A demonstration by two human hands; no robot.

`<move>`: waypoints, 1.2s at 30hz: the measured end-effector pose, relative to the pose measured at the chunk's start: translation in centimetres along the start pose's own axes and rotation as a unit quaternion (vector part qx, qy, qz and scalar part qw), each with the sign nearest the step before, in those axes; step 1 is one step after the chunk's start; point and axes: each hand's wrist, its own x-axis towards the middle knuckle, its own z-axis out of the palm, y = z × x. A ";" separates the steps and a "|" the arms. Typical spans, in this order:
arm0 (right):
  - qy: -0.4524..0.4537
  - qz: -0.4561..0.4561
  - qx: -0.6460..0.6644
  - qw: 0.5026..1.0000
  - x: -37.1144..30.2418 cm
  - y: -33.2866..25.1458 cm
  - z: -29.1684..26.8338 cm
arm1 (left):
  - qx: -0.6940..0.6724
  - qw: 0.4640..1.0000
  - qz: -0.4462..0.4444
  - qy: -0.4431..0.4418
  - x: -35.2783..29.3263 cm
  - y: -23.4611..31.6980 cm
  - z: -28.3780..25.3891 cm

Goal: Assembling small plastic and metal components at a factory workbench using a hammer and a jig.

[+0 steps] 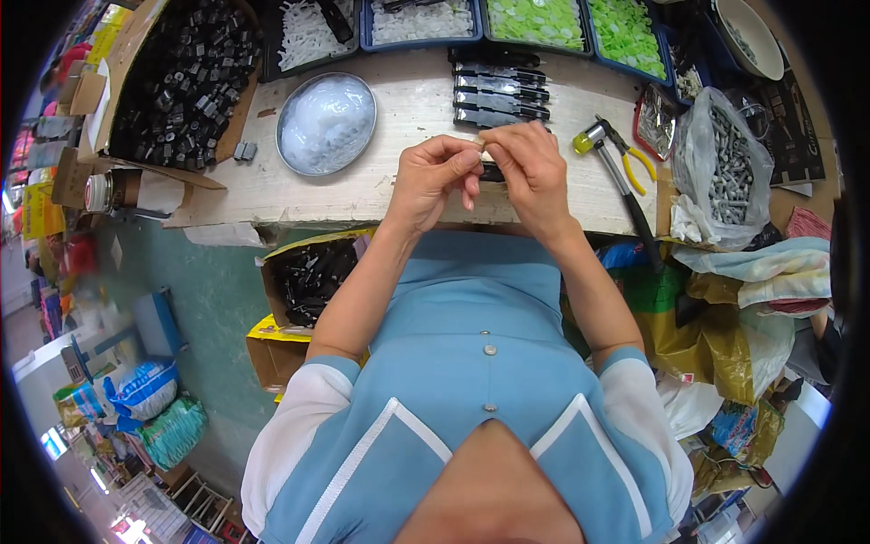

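Observation:
Over the table's near edge, my left hand [435, 179] and my right hand [529, 170] meet with fingers bent together. A tiny pale piece shows at their fingertips; its kind is too small to tell, and the fingers cover most of it. Just beneath them is a dark object [492, 172], partly hidden by my right hand. Beyond the hands lies a row of several black parts with grey metal plates [494, 98]. To the left of my left hand sits a round metal dish [370, 136] with a translucent whitish mass.
Trays of white parts [421, 23] and green parts [535, 20] line the back. A carton of black pieces [186, 100] stands left. On the right lie a hammer [621, 181], yellow-handled pliers [640, 169] and a bag of screws [729, 172]. Below the edge is a box of black parts [317, 276].

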 end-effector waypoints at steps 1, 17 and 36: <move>0.008 -0.005 -0.004 1.000 0.0 -0.2 -0.2 | 0.000 1.000 0.011 0.008 -0.1 0.0 0.0; -0.181 -0.087 -0.132 0.971 -0.9 2.2 -1.4 | 0.575 0.769 0.278 0.023 -0.2 2.0 -1.5; -0.027 0.006 -0.143 0.989 -0.2 7.4 -9.4 | 0.869 0.446 0.082 -0.200 2.8 4.3 3.8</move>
